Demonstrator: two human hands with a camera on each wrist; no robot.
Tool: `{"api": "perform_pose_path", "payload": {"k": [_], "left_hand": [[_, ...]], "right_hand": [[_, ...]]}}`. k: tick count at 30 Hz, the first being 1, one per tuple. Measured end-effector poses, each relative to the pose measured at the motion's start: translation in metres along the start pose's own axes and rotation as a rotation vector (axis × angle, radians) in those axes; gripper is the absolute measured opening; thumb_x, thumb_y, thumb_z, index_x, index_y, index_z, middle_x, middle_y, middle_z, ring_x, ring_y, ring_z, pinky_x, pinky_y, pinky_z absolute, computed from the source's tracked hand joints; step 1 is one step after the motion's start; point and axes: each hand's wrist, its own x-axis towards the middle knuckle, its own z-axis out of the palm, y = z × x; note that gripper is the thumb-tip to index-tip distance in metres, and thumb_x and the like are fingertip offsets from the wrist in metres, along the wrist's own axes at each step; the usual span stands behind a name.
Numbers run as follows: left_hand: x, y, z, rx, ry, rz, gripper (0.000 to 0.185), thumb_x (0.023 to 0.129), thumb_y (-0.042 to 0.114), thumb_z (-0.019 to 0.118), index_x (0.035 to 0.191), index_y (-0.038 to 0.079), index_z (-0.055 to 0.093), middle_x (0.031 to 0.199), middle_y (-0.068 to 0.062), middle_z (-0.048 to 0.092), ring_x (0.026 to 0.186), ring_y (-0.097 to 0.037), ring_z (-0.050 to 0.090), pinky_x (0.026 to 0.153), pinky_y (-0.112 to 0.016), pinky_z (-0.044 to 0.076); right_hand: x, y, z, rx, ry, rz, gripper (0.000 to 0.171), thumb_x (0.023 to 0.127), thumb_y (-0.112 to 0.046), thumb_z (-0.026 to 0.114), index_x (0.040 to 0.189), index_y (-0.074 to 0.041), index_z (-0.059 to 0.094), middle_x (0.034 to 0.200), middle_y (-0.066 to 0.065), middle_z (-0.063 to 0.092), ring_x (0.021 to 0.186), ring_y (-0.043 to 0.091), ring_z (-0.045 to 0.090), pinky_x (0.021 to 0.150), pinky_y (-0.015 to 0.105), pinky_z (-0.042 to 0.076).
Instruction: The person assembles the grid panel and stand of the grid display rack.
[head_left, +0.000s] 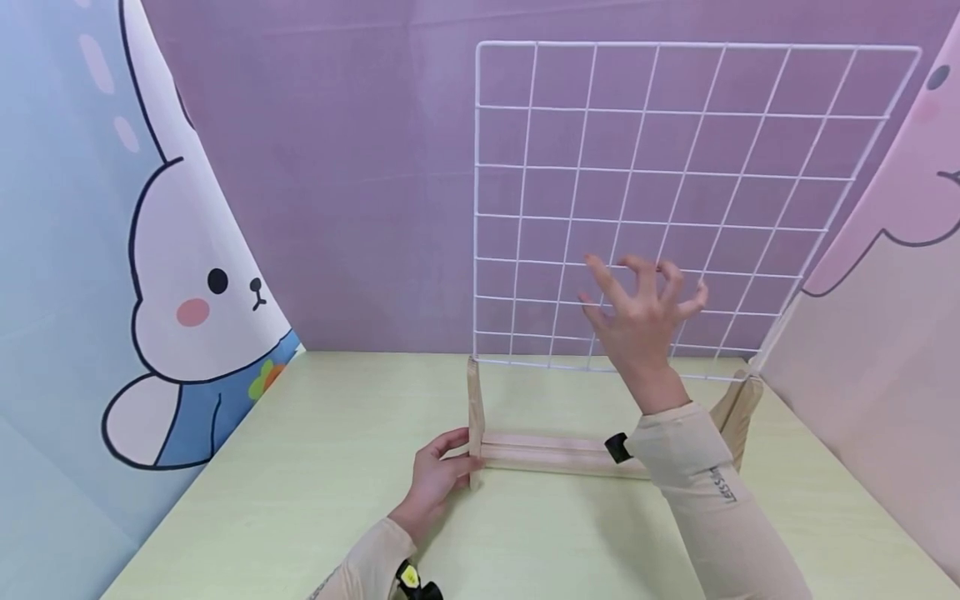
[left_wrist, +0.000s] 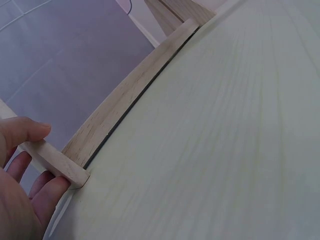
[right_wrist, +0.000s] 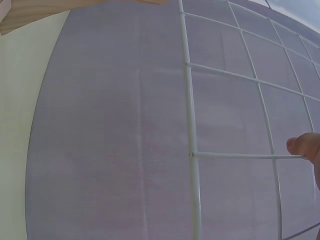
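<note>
A white wire grid panel (head_left: 555,218) stands upright, leaning slightly, its bottom corners at the tops of the wooden stand's two end pieces. Whether those corners sit in slots, I cannot tell. My right hand (head_left: 643,327) holds the panel low on its right half, fingers spread and hooked at the wires. In the right wrist view, only part of a digit (right_wrist: 305,146) shows against a wire. My left hand (head_left: 437,477) grips the left end piece (head_left: 476,417) of the stand near the tabletop. Its fingers pinch this wooden piece (left_wrist: 60,165) in the left wrist view.
The stand's crossbar (head_left: 551,454) runs between both end pieces on the pale wood-grain table (head_left: 315,467). The right end piece (head_left: 741,408) is partly behind my sleeve. Behind the table hangs a purple backdrop (head_left: 360,183), with cartoon-printed panels (head_left: 202,333) at the sides.
</note>
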Motion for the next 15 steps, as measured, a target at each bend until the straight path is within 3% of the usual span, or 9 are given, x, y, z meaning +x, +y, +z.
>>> {"api": "perform_pose_path", "payload": {"k": [15], "left_hand": [[-0.0001,0.0003,-0.0002,0.005,0.002,-0.013,0.051,0.076,-0.011,0.074,0.126,-0.006,0.063,0.114,-0.012,0.067,0.097,-0.024,0.068,0.075,-0.037,0.059]], "right_hand": [[-0.0102,-0.0002,0.0045,0.001,0.022,-0.014,0.040,0.078,-0.024,0.081,0.117,-0.030,0.072,0.105,0.014,0.063,0.103,0.042,0.044,0.100,0.075,0.010]]}}
